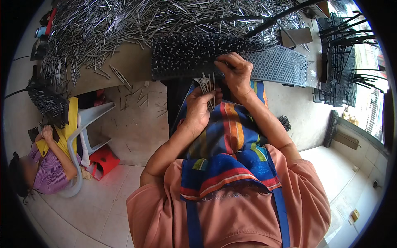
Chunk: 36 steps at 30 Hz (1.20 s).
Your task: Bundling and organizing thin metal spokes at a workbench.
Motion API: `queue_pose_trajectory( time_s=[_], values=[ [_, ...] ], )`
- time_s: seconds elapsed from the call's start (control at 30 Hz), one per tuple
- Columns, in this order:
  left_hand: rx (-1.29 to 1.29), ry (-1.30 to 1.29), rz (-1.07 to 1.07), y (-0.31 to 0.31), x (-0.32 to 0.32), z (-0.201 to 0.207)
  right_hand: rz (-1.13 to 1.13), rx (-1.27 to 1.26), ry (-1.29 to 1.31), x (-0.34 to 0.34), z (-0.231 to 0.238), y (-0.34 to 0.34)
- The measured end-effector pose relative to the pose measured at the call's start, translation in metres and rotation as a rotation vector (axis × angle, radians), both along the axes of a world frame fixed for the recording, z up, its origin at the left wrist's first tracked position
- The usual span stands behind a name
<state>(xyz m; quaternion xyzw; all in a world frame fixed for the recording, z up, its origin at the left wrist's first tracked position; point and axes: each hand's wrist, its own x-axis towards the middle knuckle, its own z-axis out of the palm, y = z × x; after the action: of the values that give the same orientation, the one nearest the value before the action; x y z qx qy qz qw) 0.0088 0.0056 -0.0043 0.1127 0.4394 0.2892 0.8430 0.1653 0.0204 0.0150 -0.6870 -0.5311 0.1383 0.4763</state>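
Observation:
My left hand (199, 103) is closed around a small bundle of thin metal rods (205, 84), which stick up from its fingers just below the tray's near edge. Over the near side of a perforated tray (285, 64), my right hand (236, 72) is closed with thumb and fingertips pinched together; whatever lies in the pinch is too small to make out. Upright dark rods (186, 53) fill the tray's left and middle holes. Toward its right end the grey holes stand bare.
Loose metal rods (111, 25) are heaped across the table behind the tray. Black wire racks (339, 62) hang at the right. A co-worker (53, 165) sits at the left beside a plastic chair (89, 124) and a red bag (103, 161). Scattered rods lie on the floor.

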Motion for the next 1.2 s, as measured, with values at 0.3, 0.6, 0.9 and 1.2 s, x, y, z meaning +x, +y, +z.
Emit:
queue_pose_trajectory(
  time_s=[0.3, 0.6, 0.9, 1.2],
  values=[
    [-0.019, -0.06, 0.018, 0.0, 0.0, -0.002, 0.086, 0.018, -0.076, 0.001, 0.009, 0.012],
    [-0.048, -0.136, 0.019, 0.002, 0.0, -0.003, 0.111, 0.04, -0.37, 0.002, 0.003, 0.007],
    [-0.079, -0.126, -0.008, 0.003, 0.001, -0.006, 0.165, 0.041, -0.514, -0.004, 0.0, 0.021],
    [-0.041, -0.178, -0.055, 0.004, 0.002, -0.001, 0.113, -0.559, 0.383, 0.01, 0.008, -0.028]
  ],
)
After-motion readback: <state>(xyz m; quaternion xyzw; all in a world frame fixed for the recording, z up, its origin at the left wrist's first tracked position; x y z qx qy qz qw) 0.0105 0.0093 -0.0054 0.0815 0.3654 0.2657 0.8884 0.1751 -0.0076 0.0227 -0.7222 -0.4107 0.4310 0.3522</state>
